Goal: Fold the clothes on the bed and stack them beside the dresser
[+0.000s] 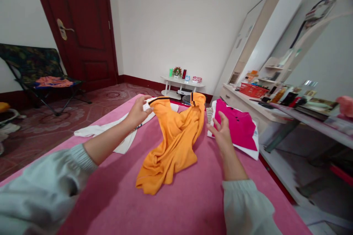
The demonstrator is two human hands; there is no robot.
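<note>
A crumpled orange garment [176, 136] with black stripes along its edges lies in the middle of the pink-covered surface [190, 205]. My left hand [139, 113] is beside its upper left corner, thumb and fingers apart, with white cloth showing between them. Beneath and beyond that hand spreads a white garment [99, 129] with long sleeves. To the right of the orange cloth, my right hand [223, 132] hovers with fingers spread and holds nothing. It overlaps the left edge of a folded magenta shirt [239, 123], which rests on folded white cloth [249, 152].
At the right stands a dresser [234, 97] with a red basket [253, 90] and several bottles. Against the far wall is a low white shelf [183, 80] with small items. A folding chair [33, 66] holding cloth stands left, near a dark red door [82, 25].
</note>
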